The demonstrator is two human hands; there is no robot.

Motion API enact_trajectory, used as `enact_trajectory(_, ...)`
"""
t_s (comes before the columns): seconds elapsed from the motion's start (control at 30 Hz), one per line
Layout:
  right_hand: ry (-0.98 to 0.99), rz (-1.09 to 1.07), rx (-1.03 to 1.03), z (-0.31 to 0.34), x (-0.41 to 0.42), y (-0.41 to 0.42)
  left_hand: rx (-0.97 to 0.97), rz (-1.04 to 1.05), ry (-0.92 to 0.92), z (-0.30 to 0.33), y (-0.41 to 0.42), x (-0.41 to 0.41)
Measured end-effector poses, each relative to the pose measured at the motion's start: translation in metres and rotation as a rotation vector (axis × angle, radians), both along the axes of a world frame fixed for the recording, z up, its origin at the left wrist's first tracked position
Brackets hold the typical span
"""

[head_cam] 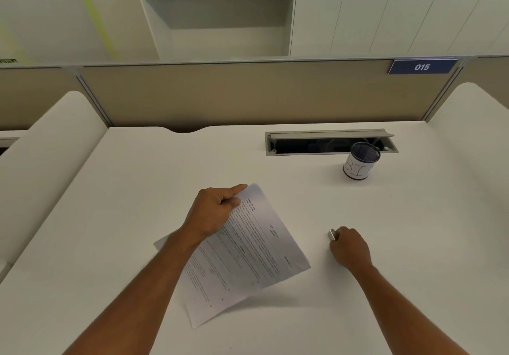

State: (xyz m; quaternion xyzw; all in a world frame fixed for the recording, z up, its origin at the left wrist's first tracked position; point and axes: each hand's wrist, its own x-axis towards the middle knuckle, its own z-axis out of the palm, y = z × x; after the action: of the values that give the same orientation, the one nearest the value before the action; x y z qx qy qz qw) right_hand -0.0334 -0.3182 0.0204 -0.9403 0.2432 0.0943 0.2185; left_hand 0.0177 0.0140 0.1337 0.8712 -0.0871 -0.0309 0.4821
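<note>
Paper sheets (248, 258) at the middle of the bench (137, 189), far corner pinched in the left hand (212, 212) grip; right hand (351, 248) grip clamped on a small metal piece (332, 234) beside them. Joining seems not yet done

Mesh pen cup (361, 162) beside cable hatch (316, 135)

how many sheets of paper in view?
2 seen: top sheet, pinched at its far corner by the left hand; lower sheet under it on the desk, showing at the near end. More may be hidden between.
</note>
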Motion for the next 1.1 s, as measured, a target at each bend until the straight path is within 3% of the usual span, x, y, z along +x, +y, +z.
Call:
enact_trajectory(0.1, -0.056, -0.183, 0.334, 0.016, 0.006, 0.006, 0.025, -0.003, 0.015, 0.000, 0.001, -0.001)
enact_trajectory(0.27, -0.382, -0.514, 1.535, 0.063, 0.006, 0.022, 0.055, -0.026, -0.009, 0.000, 0.001, -0.002)
enact_trajectory(0.33, -0.397, -0.518, 1.789, 0.081, 0.005, 0.030, 0.058, -0.046, -0.028, 0.001, 0.000, -0.003)
enact_trajectory(0.4, -0.381, -0.514, 1.918, 0.094, 0.002, 0.039, 0.060, -0.056, -0.042, 0.001, -0.002, -0.004)
enact_trajectory(0.67, -0.307, -0.500, 2.027, 0.100, -0.015, 0.062, 0.020, -0.051, -0.051, 0.006, -0.002, -0.006)
enact_trajectory(1.1, -0.168, 0.065, 1.783, 0.109, -0.023, 0.069, 0.058, -0.092, -0.052, 0.010, -0.005, -0.009)
